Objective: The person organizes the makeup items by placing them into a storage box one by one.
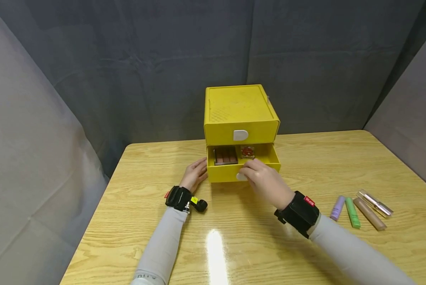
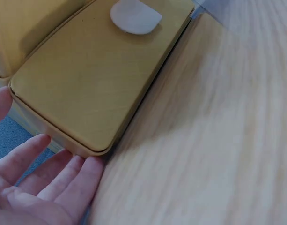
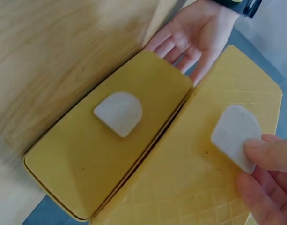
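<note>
Yellow drawer box (image 1: 240, 109) – white handles (image 1: 240, 135)

The yellow drawer box (image 1: 240, 114) stands mid-worktop (image 1: 305, 245) against the grey curtain (image 1: 145, 59), blocking the far side. Its pulled-out lower drawer (image 1: 243, 162) juts toward the person, with the left hand (image 1: 195, 173) against its left end. Four cosmetic tubes (image 1: 358, 208) crowd the right edge.

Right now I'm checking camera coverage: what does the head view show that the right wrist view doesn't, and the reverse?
Only the head view shows the open lower drawer's contents, a chocolate bar and a small red packet, plus four tubes on the wooden table. Only the right wrist view shows the right hand with its fingers on a white tab. Both show the yellow drawer box and the left hand beside it.
</note>
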A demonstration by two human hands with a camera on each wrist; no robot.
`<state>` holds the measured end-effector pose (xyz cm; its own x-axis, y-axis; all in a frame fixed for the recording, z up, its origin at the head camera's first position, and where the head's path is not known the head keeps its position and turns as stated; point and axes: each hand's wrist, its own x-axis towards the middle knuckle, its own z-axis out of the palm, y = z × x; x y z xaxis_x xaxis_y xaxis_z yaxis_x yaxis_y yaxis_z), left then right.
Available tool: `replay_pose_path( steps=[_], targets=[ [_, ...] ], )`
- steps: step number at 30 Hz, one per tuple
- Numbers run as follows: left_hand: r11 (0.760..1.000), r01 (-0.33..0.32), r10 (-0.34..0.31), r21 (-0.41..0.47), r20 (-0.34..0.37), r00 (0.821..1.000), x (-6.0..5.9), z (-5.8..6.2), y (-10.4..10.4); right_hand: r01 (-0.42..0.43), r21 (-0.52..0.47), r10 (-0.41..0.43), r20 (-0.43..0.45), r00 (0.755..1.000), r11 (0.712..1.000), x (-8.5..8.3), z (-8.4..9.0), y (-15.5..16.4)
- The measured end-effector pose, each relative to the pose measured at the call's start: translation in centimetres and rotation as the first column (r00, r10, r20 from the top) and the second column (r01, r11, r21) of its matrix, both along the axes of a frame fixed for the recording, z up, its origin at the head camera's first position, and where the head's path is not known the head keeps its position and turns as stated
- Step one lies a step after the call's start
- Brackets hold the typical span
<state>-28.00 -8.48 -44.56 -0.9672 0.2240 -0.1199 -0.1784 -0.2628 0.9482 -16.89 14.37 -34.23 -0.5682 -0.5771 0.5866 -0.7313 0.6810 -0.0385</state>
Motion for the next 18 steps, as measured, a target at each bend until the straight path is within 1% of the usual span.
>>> replay_pose_path(
  steps=[5,8,14,18],
  targets=[
    [1.0,0.013,-0.012,0.027,-0.021,1.0,0.0,-0.1,-0.1,0.041,-0.012,-0.041,0.02,0.999,0.999,-1.4,-0.1,-0.2],
    [0.999,0.01,-0.01,0.03,-0.014,1.0,-0.1,-0.2,-0.1,0.057,-0.02,-0.057,0.016,0.998,0.998,-2.3,-0.2,-0.3],
    [1.0,0.005,-0.005,0.009,0.0,1.0,-0.2,-0.3,-0.1,0.073,-0.025,-0.073,0.001,0.997,0.997,-3.8,-0.5,-0.4],
    [1.0,0.002,-0.003,0.011,0.015,1.0,-0.2,-0.2,-0.1,0.082,-0.029,-0.082,0.001,0.997,0.996,-4.8,-0.7,-0.4]
  ],
)
